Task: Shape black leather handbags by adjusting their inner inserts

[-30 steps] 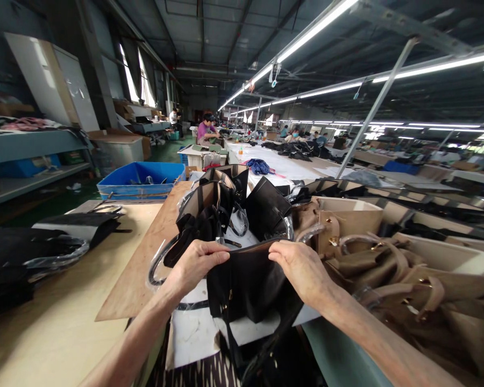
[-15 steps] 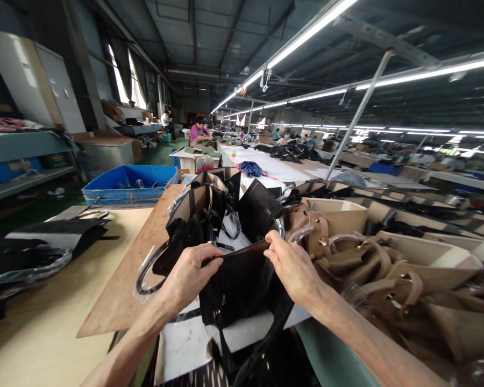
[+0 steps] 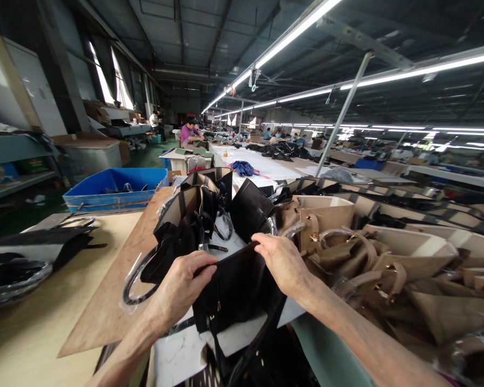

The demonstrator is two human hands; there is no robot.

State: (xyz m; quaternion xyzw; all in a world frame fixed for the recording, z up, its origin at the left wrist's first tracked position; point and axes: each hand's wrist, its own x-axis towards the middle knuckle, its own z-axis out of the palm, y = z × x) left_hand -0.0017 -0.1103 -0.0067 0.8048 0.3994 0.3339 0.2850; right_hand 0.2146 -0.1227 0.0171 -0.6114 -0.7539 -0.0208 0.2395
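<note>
The left hand and right hand are pinching the top edge of a black bag spreading between and below them; its far side is hiding, its base blending into darkness.

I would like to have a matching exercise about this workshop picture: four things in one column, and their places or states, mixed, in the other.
1. front black bag
2. blue bin
3. brown bags
4. dark blue bundle

A. on the white table farther back
B. crowded together at the picture's right
C. top edge pinched by the left hand and right hand
D. just beyond the pale board at left

Pairs: 1-C, 2-D, 3-B, 4-A
</note>
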